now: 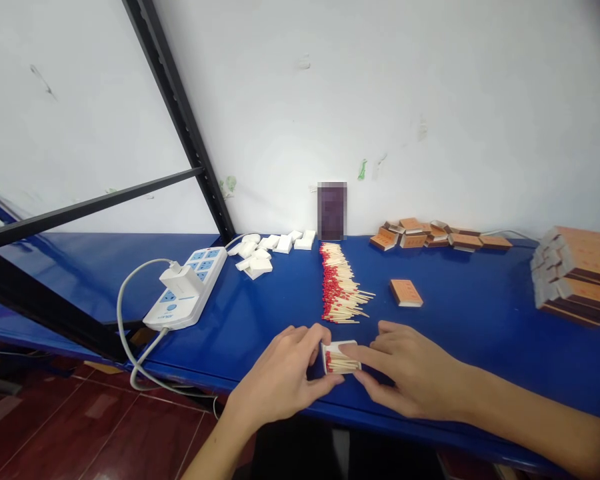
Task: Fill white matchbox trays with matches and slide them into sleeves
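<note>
A small white matchbox tray (pixel 341 361) filled with red-tipped matches lies near the front edge of the blue table (pixel 480 333). My left hand (pixel 285 377) grips the tray's left end between thumb and fingers. My right hand (pixel 410 377) lies on the tray's right side, its fingers pressed on the matches. Just behind the hands lies a long pile of loose red-tipped matches (pixel 337 287). One closed orange matchbox (pixel 406 293) rests to the right of that pile.
Several empty white trays (pixel 270 250) lie at the back left beside a white power strip (pixel 187 287) with a plugged charger and cable. Orange matchbox sleeves (pixel 437 235) are scattered along the wall, stacked boxes (pixel 575 273) at far right. A black metal frame (pixel 180 120) rises left.
</note>
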A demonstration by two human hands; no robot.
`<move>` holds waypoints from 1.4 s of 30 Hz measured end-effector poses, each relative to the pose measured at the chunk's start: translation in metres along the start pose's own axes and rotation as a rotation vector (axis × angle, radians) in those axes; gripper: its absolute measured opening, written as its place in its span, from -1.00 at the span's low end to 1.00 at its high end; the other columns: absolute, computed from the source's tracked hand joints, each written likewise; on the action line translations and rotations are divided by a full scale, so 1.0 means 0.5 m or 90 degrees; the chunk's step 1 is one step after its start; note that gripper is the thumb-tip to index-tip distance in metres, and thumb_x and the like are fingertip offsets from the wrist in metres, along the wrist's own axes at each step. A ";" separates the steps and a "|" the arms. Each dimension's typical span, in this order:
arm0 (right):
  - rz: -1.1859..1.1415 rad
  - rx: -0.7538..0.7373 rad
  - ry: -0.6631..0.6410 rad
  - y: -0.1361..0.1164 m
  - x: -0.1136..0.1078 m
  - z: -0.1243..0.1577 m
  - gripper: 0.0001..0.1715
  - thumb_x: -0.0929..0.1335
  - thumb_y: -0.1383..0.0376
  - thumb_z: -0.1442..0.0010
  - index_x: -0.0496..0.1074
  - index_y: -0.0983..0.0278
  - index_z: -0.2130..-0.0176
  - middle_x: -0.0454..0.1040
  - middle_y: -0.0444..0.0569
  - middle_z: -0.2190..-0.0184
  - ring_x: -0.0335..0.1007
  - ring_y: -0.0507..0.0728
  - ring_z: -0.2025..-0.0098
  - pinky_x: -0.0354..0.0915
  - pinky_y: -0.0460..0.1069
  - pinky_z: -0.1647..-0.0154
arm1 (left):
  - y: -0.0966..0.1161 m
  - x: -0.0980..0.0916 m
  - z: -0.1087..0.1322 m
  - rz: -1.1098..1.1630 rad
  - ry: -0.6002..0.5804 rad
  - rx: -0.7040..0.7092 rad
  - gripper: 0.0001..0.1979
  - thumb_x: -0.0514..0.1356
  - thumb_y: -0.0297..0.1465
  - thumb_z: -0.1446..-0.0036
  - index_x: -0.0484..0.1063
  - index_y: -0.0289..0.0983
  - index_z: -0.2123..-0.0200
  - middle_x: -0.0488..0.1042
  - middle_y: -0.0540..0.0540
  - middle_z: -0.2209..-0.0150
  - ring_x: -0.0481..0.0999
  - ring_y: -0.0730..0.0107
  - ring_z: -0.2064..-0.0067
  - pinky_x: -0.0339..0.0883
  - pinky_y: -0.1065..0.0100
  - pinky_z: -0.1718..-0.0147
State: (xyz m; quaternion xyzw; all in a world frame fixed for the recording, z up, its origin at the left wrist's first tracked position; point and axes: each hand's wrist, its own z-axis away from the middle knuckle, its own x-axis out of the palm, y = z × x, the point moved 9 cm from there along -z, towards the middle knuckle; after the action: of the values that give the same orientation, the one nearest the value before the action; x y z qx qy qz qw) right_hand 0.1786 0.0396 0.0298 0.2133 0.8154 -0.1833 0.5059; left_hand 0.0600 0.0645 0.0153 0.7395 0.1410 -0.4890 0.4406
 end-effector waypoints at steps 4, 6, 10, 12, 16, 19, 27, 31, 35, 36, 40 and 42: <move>-0.012 -0.019 -0.038 -0.006 0.007 0.000 -0.76 0.26 0.31 -0.29 0.47 0.23 0.11 0.46 -0.12 0.55 0.32 0.06 0.53 0.13 -0.01 0.36 | 0.001 -0.002 0.000 0.004 0.005 0.004 -0.70 0.32 -0.33 -0.20 0.25 -0.15 0.12 0.36 0.10 0.36 0.36 0.30 0.30 0.19 0.32 0.17; -0.021 -0.024 -0.027 -0.008 0.001 0.000 -0.77 0.26 0.32 -0.29 0.47 0.23 0.11 0.46 -0.12 0.55 0.32 0.06 0.53 0.15 -0.01 0.36 | 0.000 -0.002 0.000 0.005 0.006 0.004 -0.69 0.32 -0.33 -0.20 0.25 -0.15 0.10 0.37 0.09 0.35 0.37 0.29 0.29 0.20 0.31 0.16; -0.021 -0.047 0.066 -0.011 -0.027 0.000 -0.74 0.26 0.34 -0.30 0.47 0.26 0.06 0.45 -0.13 0.57 0.31 0.04 0.56 0.19 -0.03 0.42 | -0.001 0.001 -0.001 0.002 -0.006 0.001 -0.69 0.32 -0.28 -0.20 0.25 -0.15 0.11 0.37 0.09 0.36 0.38 0.28 0.27 0.20 0.27 0.09; -0.026 -0.035 0.130 0.000 -0.042 0.002 -0.74 0.27 0.36 -0.31 0.47 0.29 0.05 0.46 -0.14 0.56 0.34 0.03 0.56 0.20 -0.05 0.45 | 0.000 0.006 -0.002 -0.004 -0.017 -0.001 -0.67 0.34 -0.25 -0.17 0.26 -0.15 0.13 0.36 0.10 0.36 0.39 0.28 0.27 0.20 0.23 0.03; 0.006 0.079 0.185 0.060 -0.047 0.005 -0.76 0.26 0.41 -0.31 0.50 0.31 0.11 0.52 -0.13 0.53 0.42 0.02 0.54 0.23 -0.07 0.47 | -0.002 0.015 -0.001 -0.020 -0.037 -0.006 -0.61 0.40 -0.21 -0.09 0.29 -0.14 0.13 0.37 0.09 0.32 0.42 0.26 0.25 0.17 0.14 -0.07; 0.044 0.135 0.127 0.095 -0.026 0.001 -0.78 0.28 0.36 -0.32 0.54 0.27 0.19 0.53 -0.14 0.53 0.43 0.05 0.54 0.21 -0.04 0.48 | -0.005 0.017 0.000 -0.027 -0.038 -0.009 -0.59 0.41 -0.21 -0.08 0.30 -0.14 0.12 0.37 0.08 0.31 0.43 0.26 0.24 0.16 0.10 -0.10; 0.029 0.220 0.000 0.118 0.017 -0.007 -0.78 0.31 0.33 -0.30 0.58 0.23 0.27 0.60 -0.11 0.45 0.49 0.07 0.47 0.18 -0.05 0.45 | -0.004 0.014 0.002 -0.036 -0.032 -0.001 -0.60 0.41 -0.23 -0.08 0.31 -0.14 0.11 0.39 0.06 0.29 0.45 0.19 0.15 0.16 0.06 -0.14; 0.025 0.246 -0.022 0.126 0.023 -0.004 -0.76 0.30 0.31 -0.32 0.58 0.22 0.26 0.61 -0.10 0.44 0.49 0.08 0.46 0.15 -0.05 0.44 | -0.007 0.017 0.002 -0.038 -0.029 0.001 -0.52 0.43 -0.20 -0.04 0.32 -0.12 0.04 0.40 0.03 0.29 0.43 0.09 0.05 0.14 0.02 -0.16; 0.007 0.255 -0.040 0.132 0.027 -0.002 -0.76 0.30 0.31 -0.32 0.58 0.22 0.25 0.62 -0.09 0.39 0.50 0.08 0.43 0.17 -0.05 0.41 | -0.003 0.012 0.000 -0.026 -0.019 0.004 -0.51 0.36 -0.12 -0.12 0.30 -0.11 -0.04 0.41 0.02 0.28 0.44 0.11 0.10 0.12 0.02 -0.16; 0.006 0.260 -0.037 0.134 0.026 -0.002 -0.77 0.30 0.31 -0.32 0.57 0.22 0.24 0.62 -0.09 0.40 0.49 0.08 0.44 0.16 -0.05 0.41 | -0.002 0.008 0.000 -0.024 -0.012 0.005 -0.56 0.31 -0.12 -0.19 0.30 -0.12 -0.05 0.41 0.01 0.27 0.44 0.14 0.13 0.13 0.03 -0.14; -0.003 0.271 -0.045 0.135 0.025 -0.006 -0.77 0.29 0.28 -0.33 0.56 0.21 0.21 0.58 -0.10 0.46 0.44 0.07 0.47 0.14 -0.06 0.42 | -0.005 -0.009 -0.001 -0.013 0.018 0.010 -0.75 0.08 -0.17 -0.40 0.29 -0.12 -0.05 0.42 0.01 0.28 0.41 0.20 0.20 0.19 0.13 0.00; -0.015 0.268 -0.058 0.131 0.025 -0.007 -0.76 0.28 0.29 -0.33 0.55 0.21 0.24 0.58 -0.10 0.46 0.43 0.06 0.48 0.13 -0.06 0.43 | -0.010 -0.014 0.000 0.010 0.019 0.012 -0.77 0.03 -0.19 -0.43 0.30 -0.12 -0.04 0.40 0.02 0.32 0.39 0.23 0.23 0.21 0.21 0.11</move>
State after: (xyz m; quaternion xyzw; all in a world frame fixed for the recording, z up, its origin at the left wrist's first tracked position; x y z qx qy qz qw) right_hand 0.2058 0.0985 0.0146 0.2959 0.7378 -0.3650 0.4846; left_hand 0.0534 0.0689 0.0184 0.7520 0.1373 -0.4759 0.4350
